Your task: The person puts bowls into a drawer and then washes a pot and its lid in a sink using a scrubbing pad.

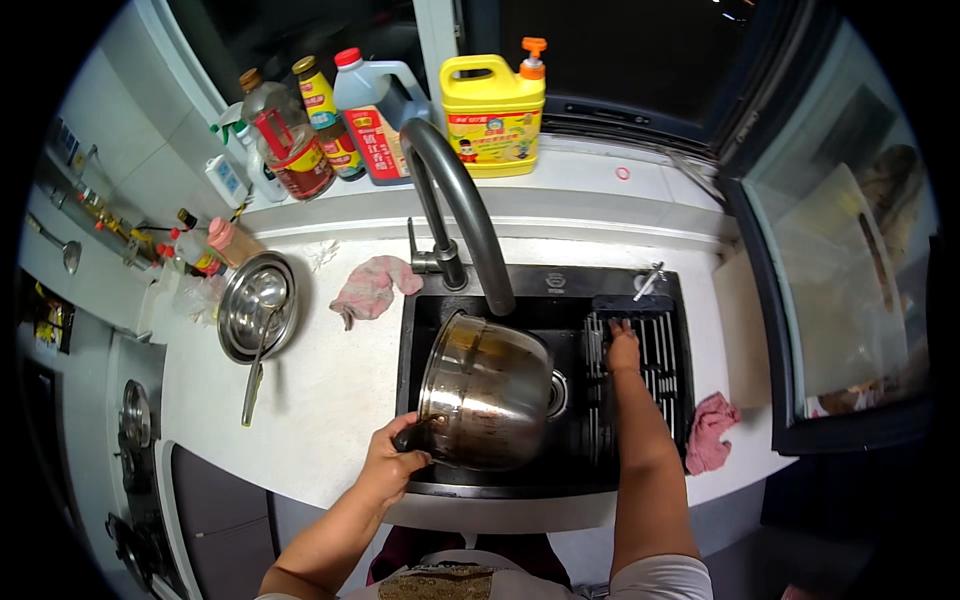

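My left hand (pixel 388 462) is closed round the black handle of a steel pot (pixel 490 395). The pot is tipped on its side over the black sink (pixel 530 488), its rim toward the left and its stained outside toward the right. My right hand (pixel 622 348) reaches down to the slatted drying rack (pixel 655 350) on the sink's right side. Its fingers touch the rack's far part, and their tips are partly hidden, so I cannot make out anything in them. The dark curved faucet (pixel 470 220) arches over the sink just beyond the pot.
Left on the counter are a steel bowl (pixel 235 325) with a ladle (pixel 262 350) and a pinkish cloth (pixel 375 288). A pink rag (pixel 711 432) lies right of the sink. Bottles and a yellow pump jug (pixel 492 118) line the sill. An open window pane (pixel 840 250) juts in at right.
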Motion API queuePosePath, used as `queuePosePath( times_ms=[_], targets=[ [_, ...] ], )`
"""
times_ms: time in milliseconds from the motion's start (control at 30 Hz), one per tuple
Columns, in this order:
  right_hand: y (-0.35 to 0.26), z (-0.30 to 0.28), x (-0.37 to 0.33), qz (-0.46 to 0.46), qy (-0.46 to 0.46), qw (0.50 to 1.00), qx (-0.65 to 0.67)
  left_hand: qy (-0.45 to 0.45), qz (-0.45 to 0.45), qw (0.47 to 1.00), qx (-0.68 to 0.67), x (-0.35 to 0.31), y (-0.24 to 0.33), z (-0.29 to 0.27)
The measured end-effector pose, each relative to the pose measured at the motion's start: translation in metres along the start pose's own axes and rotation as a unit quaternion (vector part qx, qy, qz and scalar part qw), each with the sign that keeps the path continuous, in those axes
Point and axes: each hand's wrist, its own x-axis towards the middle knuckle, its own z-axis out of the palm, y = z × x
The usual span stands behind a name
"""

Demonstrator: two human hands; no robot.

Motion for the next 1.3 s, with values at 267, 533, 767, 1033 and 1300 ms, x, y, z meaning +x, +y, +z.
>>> queuePosePath(
  times_ms=[267,533,767,1033,1300],
  targets=[
    [0.010,-0.006,-0.002,-0.023,0.114,0.992,0.039,0.038,-0.001,0.999,-0.010,0.001,-0.021,0.007],
    [-0.138,-0.152,-0.154,-0.170,0.174,0.882,0.404,0.072,-0.026,0.995,-0.057,-0.006,-0.005,0.017],
    [-0.210,-0.136,-0.231,-0.410,0.170,0.889,0.112,0.050,-0.047,0.992,-0.102,-0.009,0.008,-0.001],
    [-0.241,-0.160,-0.245,-0.386,0.181,0.904,0.017,0.007,-0.042,0.993,-0.107,-0.025,0.025,-0.033],
    [-0.278,-0.147,-0.285,-0.447,0.140,0.884,-0.004,-0.030,-0.035,0.997,-0.061,-0.027,0.030,-0.050]
  ],
)
